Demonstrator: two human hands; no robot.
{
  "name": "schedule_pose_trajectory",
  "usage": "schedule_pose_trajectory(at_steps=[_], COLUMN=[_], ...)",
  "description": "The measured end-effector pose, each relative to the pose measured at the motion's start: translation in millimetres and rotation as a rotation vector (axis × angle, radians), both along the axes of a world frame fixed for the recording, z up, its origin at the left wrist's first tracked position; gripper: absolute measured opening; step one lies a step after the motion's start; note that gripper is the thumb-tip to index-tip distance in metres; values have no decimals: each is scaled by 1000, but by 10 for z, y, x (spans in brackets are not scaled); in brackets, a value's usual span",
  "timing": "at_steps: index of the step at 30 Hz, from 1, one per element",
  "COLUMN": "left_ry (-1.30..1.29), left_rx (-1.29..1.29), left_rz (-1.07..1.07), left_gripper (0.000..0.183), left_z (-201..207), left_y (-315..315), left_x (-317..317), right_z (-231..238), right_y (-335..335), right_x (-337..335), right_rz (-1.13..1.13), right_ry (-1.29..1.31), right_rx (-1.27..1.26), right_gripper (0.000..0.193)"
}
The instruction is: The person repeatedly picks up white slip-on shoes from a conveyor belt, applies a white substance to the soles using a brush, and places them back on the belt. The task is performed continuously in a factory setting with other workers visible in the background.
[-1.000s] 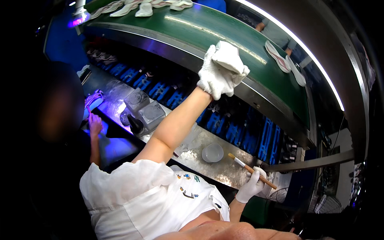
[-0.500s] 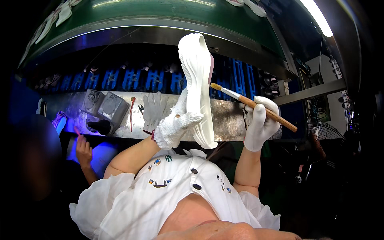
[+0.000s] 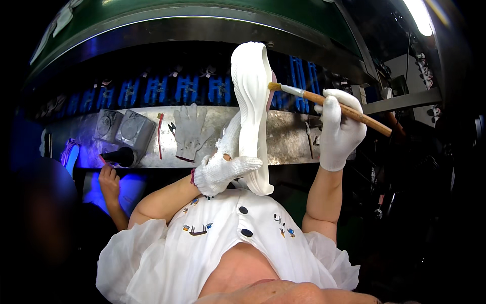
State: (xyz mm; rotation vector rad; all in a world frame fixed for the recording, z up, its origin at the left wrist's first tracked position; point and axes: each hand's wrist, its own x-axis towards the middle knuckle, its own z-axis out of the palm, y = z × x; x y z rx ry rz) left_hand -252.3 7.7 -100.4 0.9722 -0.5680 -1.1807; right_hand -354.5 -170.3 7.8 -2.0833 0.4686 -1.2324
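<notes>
My left hand [image 3: 223, 171], in a white knitted glove, grips a white shoe sole [image 3: 251, 109] around its lower half. The sole stands on end, its sculpted sidewall facing me and a strip of pink showing along its right edge. In my white-gloved right hand [image 3: 342, 124] is a paintbrush [image 3: 349, 111] with a wooden handle, pinched between thumb and fingers. Its tan bristles meet the right edge of the sole near the upper part; whether they press on it or only overlap it, I cannot tell.
On the metal bench [image 3: 291, 134] lie a grey work glove [image 3: 191, 134], a red-handled brush [image 3: 160, 136] and two grey containers [image 3: 135, 129] beside a black one [image 3: 121, 157]. Blue racks [image 3: 187, 90] line the back below a green conveyor belt [image 3: 202, 6]. Another person's hand [image 3: 109, 182] is at the left.
The brush has moved up along the sole's right edge, my right hand rising with it. My left hand still holds the sole, which has shifted slightly. The view has moved a little too.
</notes>
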Motion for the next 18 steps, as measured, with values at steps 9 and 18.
schedule_pose_trajectory(at_steps=[9, 18], left_ry=[136, 302], left_rx=[-52, -82], left_rz=[-51, 0], left_gripper=[99, 89], left_z=[-23, -83], left_y=[67, 51], left_x=[-4, 2], right_z=[114, 4], right_y=[-223, -74], right_x=[208, 119], right_rz=[-96, 55], right_ry=[4, -20], right_rx=[-22, 35], right_gripper=[9, 8])
